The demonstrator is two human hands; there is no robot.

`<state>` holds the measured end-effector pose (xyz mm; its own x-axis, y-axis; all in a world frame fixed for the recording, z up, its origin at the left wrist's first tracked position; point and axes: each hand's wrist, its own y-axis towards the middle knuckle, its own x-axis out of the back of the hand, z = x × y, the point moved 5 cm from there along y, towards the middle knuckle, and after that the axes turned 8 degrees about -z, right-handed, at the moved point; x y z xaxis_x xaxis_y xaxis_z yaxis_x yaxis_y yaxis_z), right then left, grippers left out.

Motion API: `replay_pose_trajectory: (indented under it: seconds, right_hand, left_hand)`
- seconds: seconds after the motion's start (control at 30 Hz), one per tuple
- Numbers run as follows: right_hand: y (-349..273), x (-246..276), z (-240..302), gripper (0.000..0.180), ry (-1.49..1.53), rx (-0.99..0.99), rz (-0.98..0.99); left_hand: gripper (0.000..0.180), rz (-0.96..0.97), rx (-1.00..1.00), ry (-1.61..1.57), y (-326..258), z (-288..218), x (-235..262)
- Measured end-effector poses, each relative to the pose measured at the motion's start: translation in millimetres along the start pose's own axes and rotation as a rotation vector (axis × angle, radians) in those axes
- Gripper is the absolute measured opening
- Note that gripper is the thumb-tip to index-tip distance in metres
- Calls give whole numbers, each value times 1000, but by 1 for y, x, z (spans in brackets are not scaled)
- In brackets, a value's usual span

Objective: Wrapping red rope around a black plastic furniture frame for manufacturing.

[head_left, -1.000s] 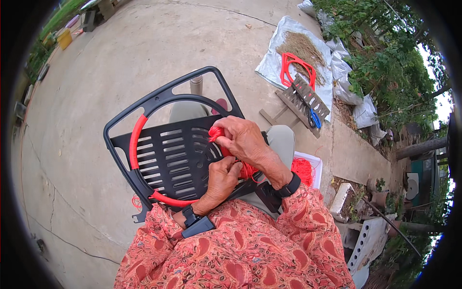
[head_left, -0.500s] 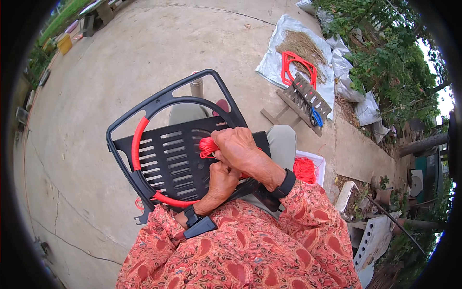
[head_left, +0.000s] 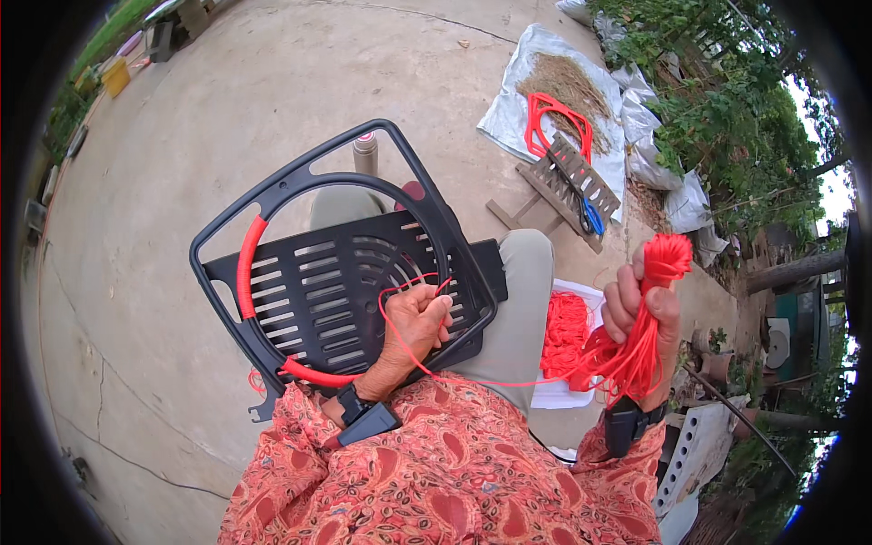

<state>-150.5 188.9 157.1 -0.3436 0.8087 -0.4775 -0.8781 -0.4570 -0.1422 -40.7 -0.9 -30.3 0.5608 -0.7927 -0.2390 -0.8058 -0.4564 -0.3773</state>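
A black frame (head_left: 420, 163) with a round ring inside lies tilted over a black slatted panel (head_left: 365, 307) on my lap. Tightly wound red cord (head_left: 246, 272) covers the ring's left stretch and part of its lower side. My left hand (head_left: 418, 320) is closed in a pinch on a strand of red cord beside the ring's right side. Out to the right, my right hand (head_left: 636, 304) grips a thick bundle of red cord (head_left: 668, 257) with loops hanging down. One strand (head_left: 509, 382) runs from that bundle across my lap toward the left hand.
A white tray (head_left: 559, 398) of red cord sits right of my leg. Beyond it are a small wooden stool (head_left: 545, 195) with blue-handled scissors (head_left: 591, 218), a red frame (head_left: 534, 123) and a pale sheet (head_left: 513, 104) with dried plant matter. A bottle (head_left: 365, 156) stands past the frame.
My right hand has swung from the frame out to the right with the cord bundle, drawing the strand out. My left hand has moved slightly up and right to the ring's side.
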Motion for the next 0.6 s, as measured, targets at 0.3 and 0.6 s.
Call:
replay_pose_trajectory:
  seconds: [0.3,0.6]
  right_hand:
    - [-134,288,1,23,-127,-43,-712]
    - [-194,389,-57,15,-381,-29,-1072]
  left_hand:
    - [12,-35,21,-47,2,-6,-1]
    - [18,62,76,3,-4,-4,-13]
